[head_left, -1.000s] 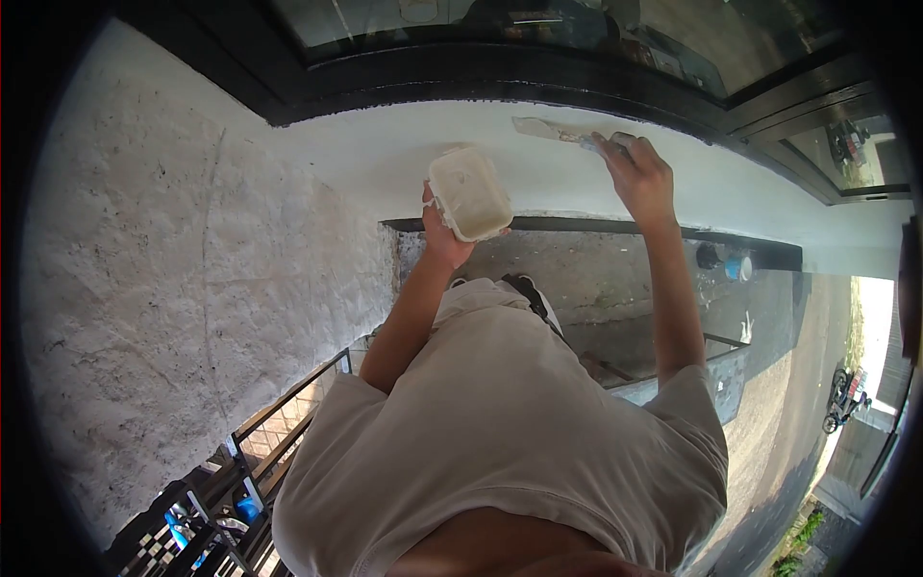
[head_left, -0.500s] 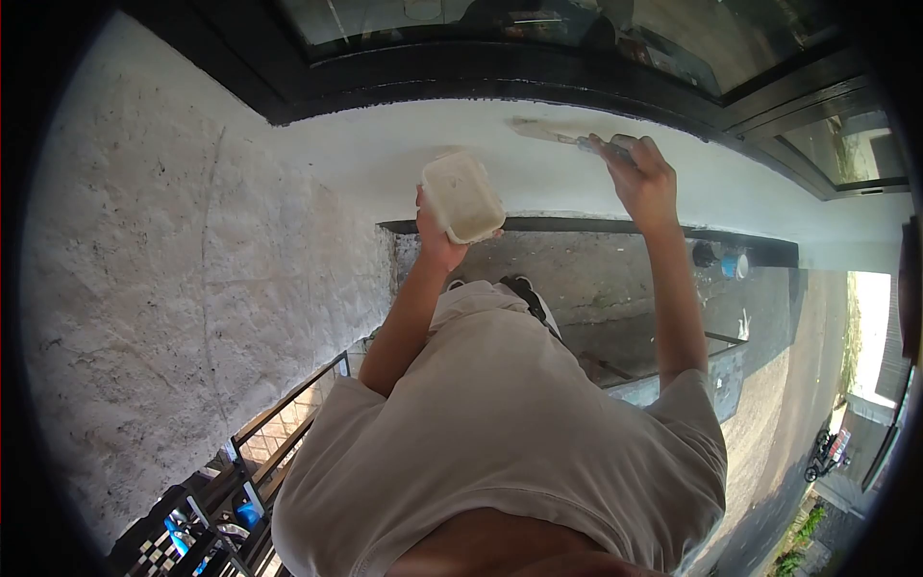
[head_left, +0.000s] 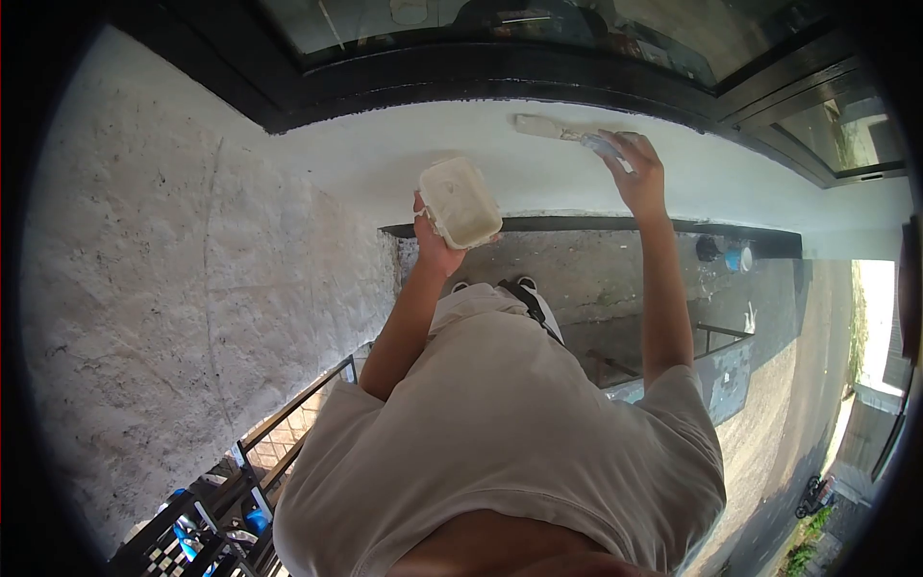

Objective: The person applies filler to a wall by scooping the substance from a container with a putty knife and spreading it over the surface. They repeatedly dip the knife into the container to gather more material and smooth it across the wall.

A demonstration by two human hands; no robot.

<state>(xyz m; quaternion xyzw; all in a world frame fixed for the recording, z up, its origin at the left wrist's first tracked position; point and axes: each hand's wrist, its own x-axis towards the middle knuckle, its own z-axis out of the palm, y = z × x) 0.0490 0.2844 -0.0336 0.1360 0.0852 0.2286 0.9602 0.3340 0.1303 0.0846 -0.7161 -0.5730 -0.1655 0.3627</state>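
Note:
My left hand (head_left: 437,245) is closed around a small whitish plastic tub (head_left: 461,204), tilted so that its pale, smeared inside shows. In my right hand (head_left: 639,173) is a paintbrush (head_left: 562,131), gripped by its handle, with its pale, coated head pointing left. The brush overlaps the white wall (head_left: 375,154) just below the black window frame (head_left: 433,82). The tub hangs lower and to the left of the brush, in front of the same wall.
A rough grey-white wall (head_left: 144,269) runs along the left. Below it stands a black metal railing (head_left: 255,476). On the ground at right are a dark container (head_left: 710,248) and a blue-and-white bucket (head_left: 738,260), near a low metal frame (head_left: 716,338).
The brush has tilted slightly and its head is more plainly seen, while the right hand's fingers have shifted on the handle. The tub has dropped a little in view.

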